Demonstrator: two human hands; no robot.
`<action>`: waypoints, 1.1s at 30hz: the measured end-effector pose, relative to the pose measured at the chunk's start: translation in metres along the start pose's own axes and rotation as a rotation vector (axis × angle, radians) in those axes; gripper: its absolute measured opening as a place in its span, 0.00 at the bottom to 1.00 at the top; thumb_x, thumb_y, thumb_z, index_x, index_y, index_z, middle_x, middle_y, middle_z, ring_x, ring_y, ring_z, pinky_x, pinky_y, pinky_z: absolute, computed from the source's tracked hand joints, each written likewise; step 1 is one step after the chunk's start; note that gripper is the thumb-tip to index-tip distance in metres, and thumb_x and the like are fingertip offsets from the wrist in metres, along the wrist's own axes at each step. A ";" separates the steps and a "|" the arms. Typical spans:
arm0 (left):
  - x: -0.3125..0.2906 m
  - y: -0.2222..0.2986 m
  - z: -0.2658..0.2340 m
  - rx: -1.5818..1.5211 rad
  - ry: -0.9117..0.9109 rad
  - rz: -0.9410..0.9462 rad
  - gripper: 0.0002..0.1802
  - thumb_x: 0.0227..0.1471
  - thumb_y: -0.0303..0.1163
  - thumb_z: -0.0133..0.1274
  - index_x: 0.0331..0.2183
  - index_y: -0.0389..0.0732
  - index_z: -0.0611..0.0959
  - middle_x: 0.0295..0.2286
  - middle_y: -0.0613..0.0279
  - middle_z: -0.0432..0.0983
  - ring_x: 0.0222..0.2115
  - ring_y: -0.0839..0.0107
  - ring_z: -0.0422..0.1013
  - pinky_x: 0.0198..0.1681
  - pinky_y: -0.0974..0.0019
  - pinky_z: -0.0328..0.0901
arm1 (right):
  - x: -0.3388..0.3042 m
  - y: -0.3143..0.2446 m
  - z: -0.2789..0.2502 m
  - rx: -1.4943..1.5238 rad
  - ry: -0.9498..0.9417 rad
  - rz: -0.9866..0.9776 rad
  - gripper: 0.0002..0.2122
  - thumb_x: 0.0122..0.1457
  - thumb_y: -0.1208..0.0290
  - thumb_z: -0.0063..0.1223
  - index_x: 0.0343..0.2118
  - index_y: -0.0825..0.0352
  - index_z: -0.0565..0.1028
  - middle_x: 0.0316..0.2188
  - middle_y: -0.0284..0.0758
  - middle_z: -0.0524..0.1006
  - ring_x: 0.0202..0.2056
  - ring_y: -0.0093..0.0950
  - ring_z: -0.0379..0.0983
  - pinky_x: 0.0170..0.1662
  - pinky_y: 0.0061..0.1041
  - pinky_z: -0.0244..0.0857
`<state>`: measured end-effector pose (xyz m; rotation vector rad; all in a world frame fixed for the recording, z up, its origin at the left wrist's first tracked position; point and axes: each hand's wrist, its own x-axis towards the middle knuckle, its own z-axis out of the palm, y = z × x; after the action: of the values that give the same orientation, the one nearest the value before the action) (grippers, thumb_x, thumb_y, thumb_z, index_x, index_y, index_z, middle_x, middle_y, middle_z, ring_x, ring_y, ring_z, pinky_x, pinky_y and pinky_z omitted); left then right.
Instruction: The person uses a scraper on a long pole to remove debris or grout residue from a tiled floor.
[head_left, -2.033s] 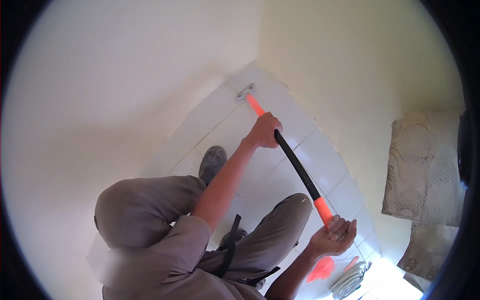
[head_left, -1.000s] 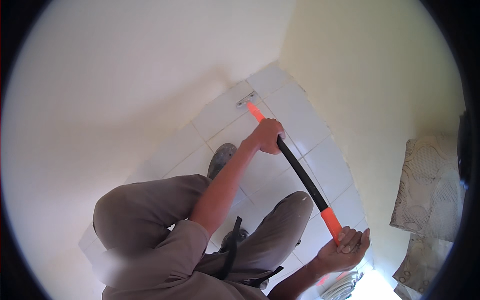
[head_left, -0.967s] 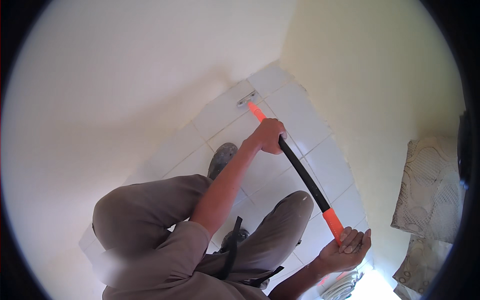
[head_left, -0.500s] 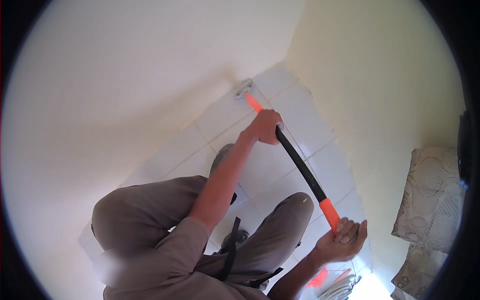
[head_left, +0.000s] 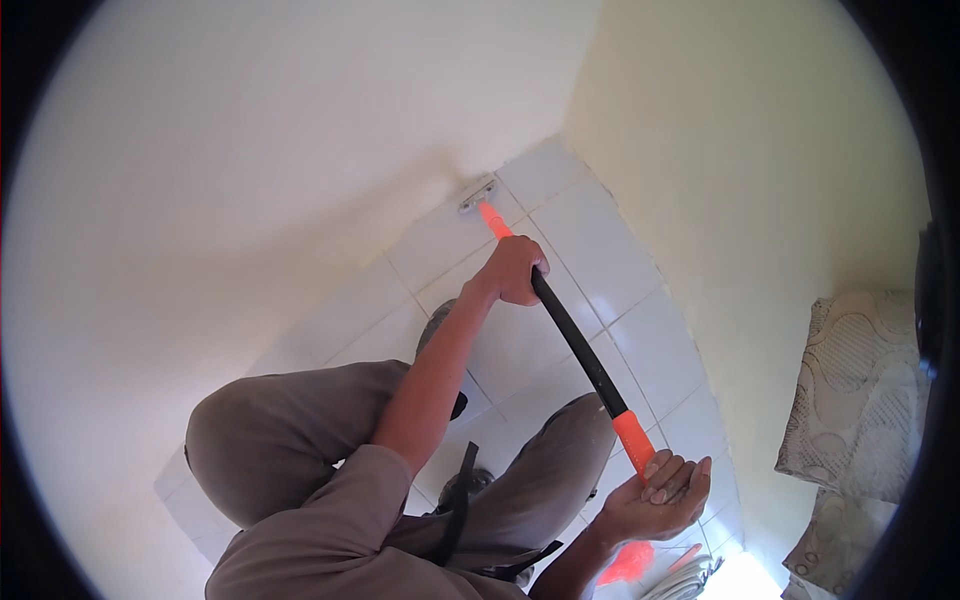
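A: What are the hands doing?

B: Both grip one thing. The left hand (head_left: pixel 515 268) is wrapped over the upper part of a long-handled tool (head_left: pixel 580 345), and the right hand (head_left: pixel 655 500), palm turned up, has its fingers curled round the orange end.

A: Has anything shifted?

B: The grips match those of a second ago, but the metal head (head_left: pixel 478 196) has moved. It lay on the tile then, clear of the left wall (head_left: pixel 300 150); now it sits right at the foot of that wall, so I'd say the work is at the floor's edge. Whether metal touches wall, I can't tell.

A: And the tool as a whole?

B: It slants across the tiled floor (head_left: pixel 640 350), past the bent knee (head_left: pixel 255 440), its orange end near the right wall (head_left: pixel 640 150).

A: Any containers?

B: None I can be sure of. There's a red thing (head_left: pixel 625 563) beside the right forearm, maybe a bag, but I can't see whether it holds anything. Next to it is a pale bundle (head_left: pixel 685 580), cut off by the lower rim.

A: Farther out?

B: Patterned cloth (head_left: pixel 850 390) at the far right.
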<state>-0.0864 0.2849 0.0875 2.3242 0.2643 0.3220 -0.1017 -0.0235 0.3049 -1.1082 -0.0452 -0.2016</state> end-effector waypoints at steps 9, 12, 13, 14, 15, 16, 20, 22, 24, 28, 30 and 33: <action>-0.009 -0.002 0.007 -0.056 0.024 0.016 0.10 0.19 0.30 0.60 0.17 0.43 0.81 0.19 0.60 0.75 0.27 0.57 0.72 0.32 0.61 0.66 | -0.013 0.021 -0.016 -0.396 -0.319 -0.393 0.11 0.62 0.85 0.38 0.47 0.79 0.67 0.14 0.27 0.54 0.13 0.17 0.48 0.19 0.19 0.51; -0.010 -0.005 -0.002 0.070 0.011 -0.001 0.10 0.19 0.30 0.60 0.16 0.43 0.80 0.19 0.60 0.75 0.27 0.57 0.71 0.32 0.61 0.67 | -0.022 0.017 -0.017 -0.504 -0.351 -0.388 0.11 0.63 0.85 0.36 0.48 0.79 0.66 0.16 0.28 0.56 0.14 0.17 0.48 0.20 0.21 0.53; -0.014 -0.003 -0.002 0.054 -0.012 -0.005 0.11 0.18 0.30 0.60 0.16 0.43 0.80 0.19 0.60 0.75 0.27 0.57 0.71 0.32 0.61 0.66 | -0.025 0.015 -0.017 -0.461 -0.393 -0.392 0.12 0.63 0.84 0.36 0.48 0.79 0.66 0.16 0.28 0.56 0.14 0.17 0.49 0.21 0.21 0.53; -0.016 0.000 -0.001 0.040 -0.033 -0.009 0.11 0.18 0.30 0.60 0.16 0.43 0.80 0.18 0.60 0.75 0.27 0.57 0.71 0.31 0.60 0.66 | -0.026 0.007 -0.016 0.039 -0.293 -0.061 0.11 0.63 0.81 0.36 0.46 0.77 0.67 0.14 0.27 0.55 0.13 0.16 0.48 0.21 0.21 0.52; -0.016 0.003 0.001 0.045 -0.029 -0.005 0.11 0.18 0.30 0.60 0.16 0.43 0.80 0.18 0.60 0.75 0.27 0.57 0.71 0.31 0.60 0.66 | -0.024 0.004 -0.012 0.045 -0.294 -0.065 0.11 0.63 0.81 0.36 0.46 0.77 0.67 0.14 0.27 0.55 0.13 0.16 0.48 0.21 0.21 0.52; -0.015 0.008 0.002 0.013 0.012 0.034 0.10 0.18 0.30 0.59 0.15 0.44 0.77 0.17 0.62 0.72 0.25 0.57 0.70 0.30 0.60 0.64 | -0.020 0.005 -0.006 -0.130 -0.148 -0.145 0.09 0.63 0.80 0.37 0.42 0.76 0.68 0.13 0.26 0.53 0.12 0.17 0.46 0.20 0.21 0.51; 0.008 0.045 0.013 -0.024 0.084 0.107 0.09 0.20 0.32 0.59 0.15 0.42 0.79 0.17 0.60 0.73 0.27 0.55 0.70 0.30 0.57 0.66 | 0.017 -0.022 -0.033 0.049 -0.092 -0.002 0.08 0.64 0.76 0.38 0.31 0.71 0.70 0.09 0.24 0.46 0.10 0.18 0.43 0.20 0.20 0.49; 0.043 0.059 0.014 0.050 -0.014 0.127 0.09 0.22 0.32 0.59 0.15 0.41 0.79 0.18 0.56 0.74 0.28 0.54 0.71 0.30 0.56 0.66 | 0.033 -0.026 -0.028 0.008 -0.047 -0.044 0.09 0.64 0.75 0.38 0.30 0.71 0.70 0.10 0.24 0.46 0.10 0.18 0.43 0.20 0.20 0.49; 0.068 0.059 0.019 0.093 -0.030 0.130 0.08 0.22 0.32 0.59 0.15 0.42 0.79 0.18 0.55 0.74 0.29 0.54 0.71 0.30 0.55 0.66 | 0.050 -0.019 -0.023 0.013 -0.048 -0.089 0.09 0.65 0.74 0.39 0.29 0.71 0.70 0.11 0.24 0.46 0.11 0.17 0.43 0.20 0.19 0.48; 0.102 0.051 0.036 -0.006 -0.015 0.124 0.09 0.23 0.32 0.59 0.17 0.42 0.82 0.20 0.53 0.76 0.29 0.52 0.73 0.32 0.55 0.68 | 0.078 -0.007 0.010 -0.368 0.106 -0.215 0.08 0.63 0.76 0.41 0.31 0.74 0.71 0.13 0.26 0.45 0.13 0.17 0.42 0.23 0.20 0.52; 0.111 0.050 0.029 0.062 -0.056 0.083 0.10 0.23 0.32 0.59 0.19 0.42 0.84 0.20 0.53 0.76 0.29 0.52 0.73 0.33 0.56 0.68 | 0.094 -0.013 0.017 -0.233 0.150 -0.112 0.08 0.62 0.77 0.41 0.30 0.74 0.71 0.13 0.26 0.46 0.13 0.17 0.43 0.23 0.20 0.52; 0.112 0.038 0.039 0.041 0.172 0.134 0.09 0.23 0.32 0.59 0.18 0.42 0.83 0.20 0.53 0.76 0.29 0.53 0.73 0.33 0.56 0.68 | 0.102 -0.007 0.032 -0.107 0.198 -0.033 0.09 0.61 0.78 0.43 0.23 0.71 0.69 0.12 0.25 0.46 0.13 0.18 0.44 0.24 0.21 0.53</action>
<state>0.0353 0.2642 0.1051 2.3632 0.2004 0.5895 -0.0008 -0.0123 0.3395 -1.1892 0.1256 -0.3456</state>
